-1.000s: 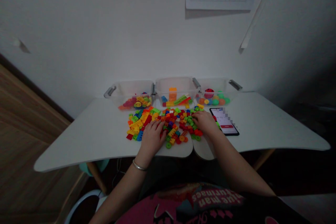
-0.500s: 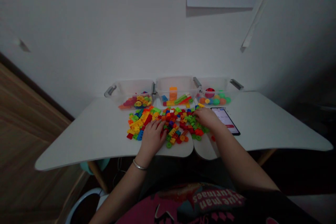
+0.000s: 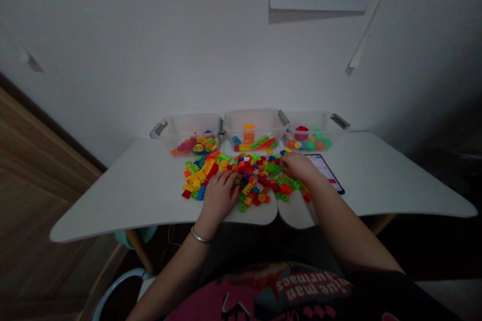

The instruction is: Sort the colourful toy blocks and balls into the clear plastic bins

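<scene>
A pile of coloured bricks (image 3: 250, 170) lies mid-tabletop (image 3: 131, 185) under both hands: the left hand (image 3: 219, 195) rests flat on its near edge, fingers apart, while the right hand (image 3: 299, 166) covers its right side, fingers' grip unclear.

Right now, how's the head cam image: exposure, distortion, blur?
Head view: underexposed overall, darkest at the lower corners; wide-angle distortion bows the table edge; the brick pile shows readable colours, but single bricks are soft; the phone screen is lit, partly hidden by the right hand.
</scene>
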The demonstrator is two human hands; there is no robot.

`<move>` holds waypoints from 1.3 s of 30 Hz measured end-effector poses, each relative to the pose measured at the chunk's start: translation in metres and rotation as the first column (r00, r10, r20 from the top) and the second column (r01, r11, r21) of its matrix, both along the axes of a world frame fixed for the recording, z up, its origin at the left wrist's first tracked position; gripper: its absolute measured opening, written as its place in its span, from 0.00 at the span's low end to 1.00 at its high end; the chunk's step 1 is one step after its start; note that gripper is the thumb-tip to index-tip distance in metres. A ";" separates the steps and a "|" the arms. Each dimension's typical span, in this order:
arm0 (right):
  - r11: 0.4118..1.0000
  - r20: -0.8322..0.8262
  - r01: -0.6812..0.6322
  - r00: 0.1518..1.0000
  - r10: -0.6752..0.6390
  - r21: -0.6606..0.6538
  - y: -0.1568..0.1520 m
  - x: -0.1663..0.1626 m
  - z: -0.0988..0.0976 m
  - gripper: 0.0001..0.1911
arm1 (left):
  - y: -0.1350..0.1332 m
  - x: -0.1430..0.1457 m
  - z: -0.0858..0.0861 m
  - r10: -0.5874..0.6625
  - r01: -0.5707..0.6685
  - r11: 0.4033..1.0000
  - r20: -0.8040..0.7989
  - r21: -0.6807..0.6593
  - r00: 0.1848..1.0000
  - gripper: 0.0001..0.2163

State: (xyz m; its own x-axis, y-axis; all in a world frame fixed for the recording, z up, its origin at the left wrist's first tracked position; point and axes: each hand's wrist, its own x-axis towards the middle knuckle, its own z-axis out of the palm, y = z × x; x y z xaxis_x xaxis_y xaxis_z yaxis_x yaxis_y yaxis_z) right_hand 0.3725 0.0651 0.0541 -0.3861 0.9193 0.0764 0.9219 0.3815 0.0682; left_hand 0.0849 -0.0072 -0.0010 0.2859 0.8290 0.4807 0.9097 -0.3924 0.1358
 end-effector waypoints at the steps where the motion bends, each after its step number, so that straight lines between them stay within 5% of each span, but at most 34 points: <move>1: 1.000 -0.015 -0.019 1.000 0.019 0.010 -0.001 0.001 0.001 0.09 | 0.000 0.000 0.000 0.000 0.000 1.000 -0.003 -0.003 1.000 0.19; 10: 0.997 -0.280 -0.031 0.959 0.049 0.070 -0.004 0.015 0.011 0.07 | 0.001 0.000 0.000 -0.004 0.004 1.000 0.012 0.012 1.000 0.18; 18: 0.924 -0.640 0.153 0.759 0.118 0.351 0.017 0.007 0.045 0.17 | 0.000 -0.001 -0.001 0.003 -0.003 1.000 0.004 0.003 1.000 0.19; 23: 0.879 -0.508 0.071 0.836 0.206 0.472 0.049 -0.007 0.073 0.19 | 0.001 -0.002 -0.002 -0.005 0.005 1.000 0.011 -0.004 1.000 0.19; 30: 0.989 -0.162 0.033 0.987 -0.010 0.141 0.079 -0.022 0.075 0.19 | 0.001 -0.002 -0.002 0.000 0.000 1.000 0.022 0.008 1.000 0.18; 35: 0.992 -0.128 0.041 0.991 -0.025 0.117 0.069 -0.030 0.068 0.29 | 0.002 -0.002 -0.003 -0.010 0.010 1.000 0.027 0.001 1.000 0.19; 39: 0.988 -0.286 0.036 0.958 0.007 0.147 0.064 -0.027 0.066 0.37 | 0.001 -0.002 -0.003 -0.003 0.003 1.000 0.038 0.006 0.999 0.18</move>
